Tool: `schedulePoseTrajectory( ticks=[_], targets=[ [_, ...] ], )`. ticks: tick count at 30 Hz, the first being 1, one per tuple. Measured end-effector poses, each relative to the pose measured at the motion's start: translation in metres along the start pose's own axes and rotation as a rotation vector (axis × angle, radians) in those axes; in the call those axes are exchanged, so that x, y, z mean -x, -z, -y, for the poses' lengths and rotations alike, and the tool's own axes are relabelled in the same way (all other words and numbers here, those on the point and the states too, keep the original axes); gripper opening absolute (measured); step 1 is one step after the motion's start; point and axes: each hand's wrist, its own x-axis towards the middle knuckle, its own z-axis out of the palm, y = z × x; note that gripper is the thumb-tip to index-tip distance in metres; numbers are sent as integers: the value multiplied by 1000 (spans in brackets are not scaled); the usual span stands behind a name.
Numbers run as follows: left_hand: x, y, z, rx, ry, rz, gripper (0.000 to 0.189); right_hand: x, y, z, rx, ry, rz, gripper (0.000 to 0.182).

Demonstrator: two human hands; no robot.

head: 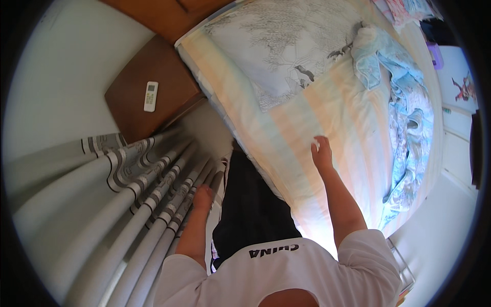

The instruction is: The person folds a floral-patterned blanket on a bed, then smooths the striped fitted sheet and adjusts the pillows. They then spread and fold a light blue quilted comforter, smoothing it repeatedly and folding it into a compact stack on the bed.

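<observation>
My left hand point(203, 197) is beside the folds of a grey and white patterned curtain point(145, 207). Its fingers are blurred, and I cannot tell whether they touch the cloth. Over the striped bedsheet point(295, 134) is my right hand point(322, 152), with nothing in it and its thumb and fingers slightly apart. A pillow point(268, 53) printed with dark branches and birds lies towards the head of the bed. Along the bed's far side, a crumpled light-blue patterned cloth point(408, 126) is spread out.
A brown bedside cabinet point(130, 88) stands at the left, bearing a white remote control point(151, 96). Behind the bed rises a wooden headboard point(153, 15). More folded fabric point(406, 11) lies at the upper right, near a purple object point(435, 55). White furniture point(458, 76) stands beyond the bed.
</observation>
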Motion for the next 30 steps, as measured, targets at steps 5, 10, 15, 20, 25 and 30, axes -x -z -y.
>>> schedulePoseTrajectory(
  ticks=[5,10,15,20,25,30],
  targets=[
    [-36,72,-58,209,-253,-126,15,-64,-28,-27,145,-292,-706,41],
    [-100,115,-43,183,-263,62,19,50,-157,107,-81,96,686,40],
    [-198,215,-121,131,-492,-203,28,67,-122,151,-277,-154,697,22],
    [-297,322,-197,100,-529,-363,38,-87,-70,218,-305,-84,-57,15],
    [-388,351,-218,39,-638,-678,50,-166,-90,290,-436,-39,4,15],
    [-412,354,-238,17,-462,-719,42,-191,-118,334,-436,11,128,15]
  ],
)
